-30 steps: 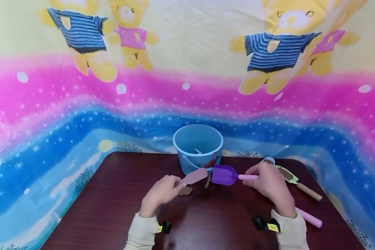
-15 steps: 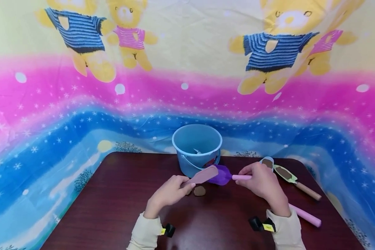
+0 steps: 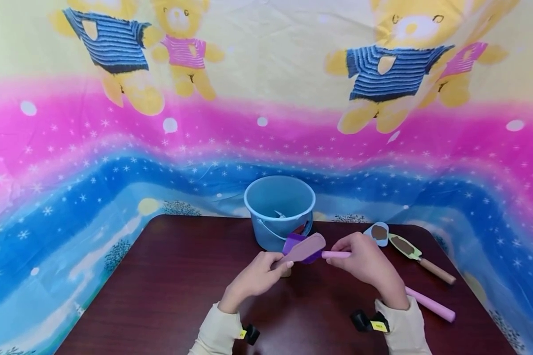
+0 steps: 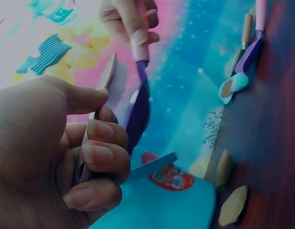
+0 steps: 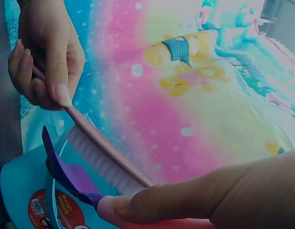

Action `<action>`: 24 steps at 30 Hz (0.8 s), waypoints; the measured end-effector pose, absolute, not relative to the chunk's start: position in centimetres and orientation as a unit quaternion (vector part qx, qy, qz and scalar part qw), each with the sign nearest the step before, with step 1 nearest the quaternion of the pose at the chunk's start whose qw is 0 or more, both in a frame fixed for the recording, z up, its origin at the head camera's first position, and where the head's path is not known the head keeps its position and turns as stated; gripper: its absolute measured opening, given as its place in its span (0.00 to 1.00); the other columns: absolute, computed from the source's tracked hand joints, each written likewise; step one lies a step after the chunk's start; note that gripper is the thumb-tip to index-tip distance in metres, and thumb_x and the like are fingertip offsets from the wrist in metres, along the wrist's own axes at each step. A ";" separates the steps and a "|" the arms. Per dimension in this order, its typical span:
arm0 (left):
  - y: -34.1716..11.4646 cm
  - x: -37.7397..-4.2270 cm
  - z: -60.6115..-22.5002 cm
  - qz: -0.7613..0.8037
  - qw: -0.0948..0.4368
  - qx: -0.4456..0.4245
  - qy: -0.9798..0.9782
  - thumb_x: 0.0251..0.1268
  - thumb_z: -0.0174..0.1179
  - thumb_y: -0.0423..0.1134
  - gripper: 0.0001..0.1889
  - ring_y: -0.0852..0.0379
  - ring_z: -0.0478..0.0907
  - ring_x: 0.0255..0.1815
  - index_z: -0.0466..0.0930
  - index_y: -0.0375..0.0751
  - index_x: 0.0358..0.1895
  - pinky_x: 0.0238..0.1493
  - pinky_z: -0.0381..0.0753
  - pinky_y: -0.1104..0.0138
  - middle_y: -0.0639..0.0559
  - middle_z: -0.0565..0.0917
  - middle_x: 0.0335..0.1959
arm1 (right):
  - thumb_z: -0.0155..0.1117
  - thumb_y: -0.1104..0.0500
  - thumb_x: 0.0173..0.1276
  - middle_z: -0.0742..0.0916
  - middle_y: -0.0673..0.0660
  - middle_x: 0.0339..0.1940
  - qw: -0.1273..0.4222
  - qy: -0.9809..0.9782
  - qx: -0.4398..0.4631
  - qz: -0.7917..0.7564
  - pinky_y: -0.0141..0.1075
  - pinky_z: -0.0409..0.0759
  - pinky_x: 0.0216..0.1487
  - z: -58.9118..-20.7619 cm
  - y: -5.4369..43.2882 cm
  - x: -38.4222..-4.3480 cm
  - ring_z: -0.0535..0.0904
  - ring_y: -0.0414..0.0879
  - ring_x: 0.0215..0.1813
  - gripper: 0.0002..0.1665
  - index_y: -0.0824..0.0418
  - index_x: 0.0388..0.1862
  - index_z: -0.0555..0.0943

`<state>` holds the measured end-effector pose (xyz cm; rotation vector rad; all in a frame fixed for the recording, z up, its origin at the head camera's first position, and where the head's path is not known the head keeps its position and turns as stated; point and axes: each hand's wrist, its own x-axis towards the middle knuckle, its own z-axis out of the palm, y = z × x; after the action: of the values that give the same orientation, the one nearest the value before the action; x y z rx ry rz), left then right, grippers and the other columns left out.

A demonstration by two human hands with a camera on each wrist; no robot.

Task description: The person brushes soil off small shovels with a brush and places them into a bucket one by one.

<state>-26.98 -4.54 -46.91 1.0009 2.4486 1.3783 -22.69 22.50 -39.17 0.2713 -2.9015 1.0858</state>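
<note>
My left hand (image 3: 259, 273) grips a dusty-pink brush (image 3: 308, 248) by its handle. White bristles (image 5: 102, 160) face the purple blade (image 5: 76, 176) of a small shovel. My right hand (image 3: 366, 261) holds that shovel by its pink handle (image 3: 337, 254). In the head view the brush lies across the blade and hides part of it; whether bristles touch blade I cannot tell. Just behind stands a light-blue bucket (image 3: 266, 229) with a small pale thing inside. Two flat brownish pieces show on the table in the left wrist view, a nearer piece (image 4: 233, 206) and a farther piece (image 4: 224, 167).
On the right of the dark table (image 3: 159, 296) lie a light-blue scoop (image 3: 377, 232) with brown matter, a green trowel (image 3: 406, 246) with a wooden handle, and another pink-handled purple shovel (image 4: 249, 55). A printed cloth (image 3: 266, 138) hangs behind the table.
The brush has moved right across the shovel's blade. My right hand has shifted the shovel left. The brown pieces in front of the bucket are now mostly hidden in the head view.
</note>
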 end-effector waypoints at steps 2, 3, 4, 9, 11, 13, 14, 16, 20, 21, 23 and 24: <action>-4.2 -26.9 -47.1 0.457 0.080 0.336 0.820 0.78 0.55 0.51 0.16 0.65 0.64 0.20 0.78 0.48 0.31 0.25 0.68 0.72 0.59 0.70 0.19 | 0.76 0.50 0.63 0.89 0.48 0.28 0.014 -0.932 0.092 0.351 0.38 0.82 0.34 -39.2 22.4 -22.7 0.84 0.41 0.31 0.11 0.56 0.37 0.91; -4.1 -26.9 -47.1 0.454 0.079 0.337 0.821 0.78 0.54 0.51 0.16 0.66 0.64 0.20 0.78 0.48 0.31 0.25 0.68 0.72 0.59 0.70 0.18 | 0.76 0.51 0.63 0.90 0.48 0.28 0.013 -0.931 0.092 0.352 0.37 0.82 0.34 -39.2 22.4 -22.8 0.85 0.41 0.31 0.11 0.56 0.37 0.91; -4.0 -26.8 -47.2 0.451 0.077 0.336 0.823 0.79 0.54 0.51 0.16 0.66 0.64 0.19 0.78 0.48 0.30 0.25 0.67 0.72 0.59 0.70 0.18 | 0.76 0.51 0.63 0.90 0.48 0.28 0.012 -0.931 0.095 0.352 0.37 0.82 0.34 -39.2 22.4 -22.8 0.85 0.41 0.31 0.11 0.57 0.38 0.91; -3.9 -26.8 -47.4 0.438 0.072 0.327 0.834 0.79 0.54 0.51 0.19 0.65 0.63 0.18 0.77 0.45 0.28 0.23 0.66 0.72 0.58 0.68 0.16 | 0.77 0.51 0.63 0.89 0.48 0.28 0.006 -0.932 0.091 0.349 0.37 0.82 0.33 -39.1 22.3 -22.6 0.84 0.41 0.30 0.11 0.58 0.37 0.91; -4.0 -26.7 -47.4 0.436 0.076 0.321 0.837 0.79 0.54 0.51 0.19 0.65 0.63 0.18 0.76 0.46 0.28 0.23 0.66 0.72 0.58 0.68 0.17 | 0.77 0.51 0.63 0.89 0.48 0.27 0.005 -0.934 0.090 0.345 0.37 0.81 0.33 -39.1 22.2 -22.6 0.83 0.41 0.29 0.11 0.57 0.37 0.91; -4.1 -26.8 -47.4 0.432 0.079 0.317 0.840 0.79 0.54 0.50 0.19 0.65 0.63 0.18 0.76 0.46 0.28 0.23 0.66 0.72 0.59 0.68 0.17 | 0.76 0.51 0.64 0.88 0.48 0.26 0.004 -0.936 0.094 0.339 0.38 0.80 0.31 -39.0 22.1 -22.5 0.81 0.42 0.28 0.11 0.57 0.37 0.91; -4.2 -26.8 -47.4 0.431 0.081 0.316 0.841 0.79 0.54 0.50 0.18 0.65 0.63 0.18 0.76 0.47 0.27 0.22 0.66 0.72 0.59 0.68 0.17 | 0.75 0.51 0.65 0.88 0.48 0.26 0.002 -0.937 0.096 0.337 0.38 0.79 0.30 -39.0 22.1 -22.5 0.79 0.43 0.27 0.10 0.57 0.37 0.91; -4.3 -26.8 -47.3 0.427 0.083 0.314 0.844 0.79 0.53 0.50 0.18 0.65 0.63 0.17 0.76 0.48 0.28 0.22 0.65 0.72 0.59 0.68 0.17 | 0.74 0.51 0.66 0.86 0.48 0.24 -0.003 -0.937 0.101 0.333 0.38 0.76 0.28 -39.0 22.0 -22.5 0.77 0.44 0.26 0.10 0.56 0.37 0.91; -4.7 -26.9 -47.0 0.417 0.087 0.310 0.850 0.79 0.54 0.50 0.17 0.65 0.63 0.17 0.79 0.48 0.30 0.21 0.66 0.72 0.58 0.69 0.17 | 0.74 0.51 0.66 0.85 0.47 0.22 -0.008 -0.937 0.109 0.331 0.38 0.74 0.26 -38.9 21.8 -22.5 0.74 0.45 0.25 0.10 0.57 0.37 0.91; -4.8 -26.9 -47.0 0.412 0.088 0.308 0.853 0.79 0.54 0.50 0.16 0.65 0.63 0.17 0.79 0.48 0.30 0.21 0.66 0.72 0.58 0.69 0.17 | 0.74 0.51 0.66 0.85 0.47 0.22 -0.008 -0.937 0.110 0.331 0.38 0.74 0.27 -38.9 21.7 -22.5 0.74 0.45 0.25 0.10 0.57 0.38 0.91; -5.0 -27.0 -46.9 0.407 0.088 0.304 0.857 0.79 0.54 0.50 0.16 0.64 0.62 0.16 0.80 0.49 0.31 0.21 0.65 0.72 0.58 0.68 0.16 | 0.74 0.51 0.66 0.86 0.47 0.23 -0.005 -0.938 0.111 0.329 0.38 0.75 0.28 -38.8 21.7 -22.5 0.75 0.44 0.26 0.10 0.57 0.38 0.91; -5.0 -27.1 -46.8 0.405 0.087 0.302 0.859 0.79 0.54 0.50 0.16 0.64 0.62 0.16 0.80 0.49 0.30 0.20 0.65 0.71 0.58 0.68 0.16 | 0.74 0.51 0.66 0.86 0.47 0.23 -0.002 -0.938 0.111 0.328 0.38 0.76 0.29 -38.8 21.7 -22.5 0.76 0.44 0.26 0.10 0.57 0.39 0.91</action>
<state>-27.09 -5.05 -46.82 0.8990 2.5578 1.2048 -22.53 21.70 -38.79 0.3500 -2.9511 1.0324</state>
